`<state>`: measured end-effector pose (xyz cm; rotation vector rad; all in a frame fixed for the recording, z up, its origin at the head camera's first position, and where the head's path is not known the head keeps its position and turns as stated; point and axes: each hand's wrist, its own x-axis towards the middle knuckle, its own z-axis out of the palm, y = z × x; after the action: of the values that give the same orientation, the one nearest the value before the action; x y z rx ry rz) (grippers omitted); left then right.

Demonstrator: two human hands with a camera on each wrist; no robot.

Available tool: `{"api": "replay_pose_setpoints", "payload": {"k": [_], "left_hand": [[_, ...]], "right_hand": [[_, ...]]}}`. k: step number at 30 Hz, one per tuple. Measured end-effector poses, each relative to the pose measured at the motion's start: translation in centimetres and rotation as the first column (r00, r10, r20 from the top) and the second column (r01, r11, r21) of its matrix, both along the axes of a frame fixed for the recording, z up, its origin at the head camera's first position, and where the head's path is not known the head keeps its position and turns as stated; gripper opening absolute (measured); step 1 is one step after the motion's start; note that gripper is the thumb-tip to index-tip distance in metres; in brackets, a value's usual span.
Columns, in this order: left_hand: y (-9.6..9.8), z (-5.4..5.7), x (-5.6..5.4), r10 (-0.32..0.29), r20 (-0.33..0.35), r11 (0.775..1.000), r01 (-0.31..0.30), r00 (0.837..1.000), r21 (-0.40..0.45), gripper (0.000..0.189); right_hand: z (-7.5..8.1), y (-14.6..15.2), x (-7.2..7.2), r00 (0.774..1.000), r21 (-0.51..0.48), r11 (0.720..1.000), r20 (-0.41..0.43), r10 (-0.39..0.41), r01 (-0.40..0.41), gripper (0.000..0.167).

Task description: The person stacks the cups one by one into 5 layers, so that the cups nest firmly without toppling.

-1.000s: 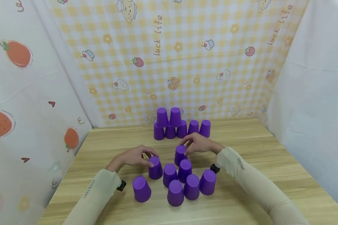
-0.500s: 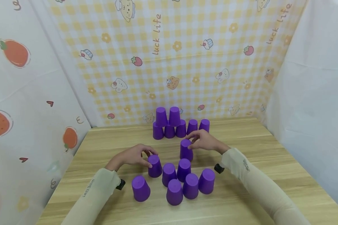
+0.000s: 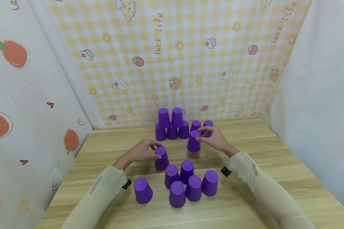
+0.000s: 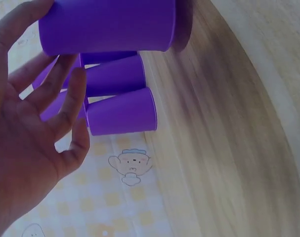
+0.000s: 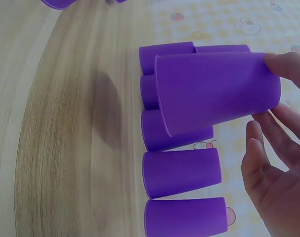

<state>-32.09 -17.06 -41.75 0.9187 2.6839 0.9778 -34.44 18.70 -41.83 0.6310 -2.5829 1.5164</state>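
Observation:
My left hand (image 3: 141, 151) pinches an upside-down purple cup (image 3: 162, 160) near its closed end, thumb on one side and fingers on the other. In the left wrist view that cup (image 4: 107, 27) fills the top, with the little finger off it. My right hand (image 3: 217, 140) grips another upside-down purple cup (image 3: 193, 143) near its top. A shadow on the table below shows this cup (image 5: 216, 91) is raised. Behind both hands stands a row of purple cups (image 3: 160, 133), with two more cups (image 3: 164, 118) stacked on its left part. The right hand partly covers the row's right end.
Several upside-down purple cups (image 3: 177, 194) stand close together on the wooden table (image 3: 240, 203) nearer the person. A lone cup (image 3: 143, 191) is to their left. A yellow checked cloth (image 3: 195, 63) hangs behind the row, and white cloths hang at both sides.
My right hand has carried its cup back and to the right, up off the table. The left hand, still at first, has moved its cup toward the back row.

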Motion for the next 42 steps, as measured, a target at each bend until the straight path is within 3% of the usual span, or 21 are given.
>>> {"api": "replay_pose_setpoints", "payload": {"k": [5, 11, 17, 24, 28, 36, 42], "left_hand": [[0.9, 0.8, -0.3, 0.097, -0.031, 0.995, -0.097, 0.995, -0.006, 0.052], [2.4, 1.7, -0.7, 0.158, -0.065, 0.987, -0.158, 0.985, 0.008, 0.050], [4.0, 3.0, -0.9, 0.181, -0.060, 0.983, -0.181, 0.982, 0.003, 0.052], [5.8, 4.6, -1.2, 0.166, -0.143, 0.986, -0.168, 0.976, -0.004, 0.049], [6.9, 5.3, -1.3, 0.196, -0.161, 0.979, -0.202, 0.967, -0.021, 0.052], [8.9, 6.1, -1.8, 0.290, -0.188, 0.955, -0.298, 0.938, -0.013, 0.057], [10.7, 6.5, -2.1, 0.377, -0.241, 0.923, -0.384, 0.894, 0.018, 0.059]], "right_hand": [[0.4, 0.4, 0.1, 0.999, -0.006, 1.000, 0.035, -0.030, 0.031, 0.042], [0.8, 0.7, -0.1, 0.997, -0.004, 0.998, 0.041, -0.058, 0.058, 0.043], [1.3, 1.0, -0.2, 0.996, -0.010, 0.997, 0.049, -0.078, 0.079, 0.046], [1.8, 1.1, -0.4, 0.995, -0.084, 0.994, 0.083, -0.057, 0.064, 0.046], [2.0, 1.1, -0.7, 0.993, -0.102, 0.992, 0.099, -0.066, 0.076, 0.044], [2.7, 1.6, -1.4, 0.991, -0.061, 0.990, 0.065, -0.121, 0.125, 0.047], [3.1, 1.9, -1.8, 0.988, -0.107, 0.982, 0.046, -0.149, 0.153, 0.049]]}}
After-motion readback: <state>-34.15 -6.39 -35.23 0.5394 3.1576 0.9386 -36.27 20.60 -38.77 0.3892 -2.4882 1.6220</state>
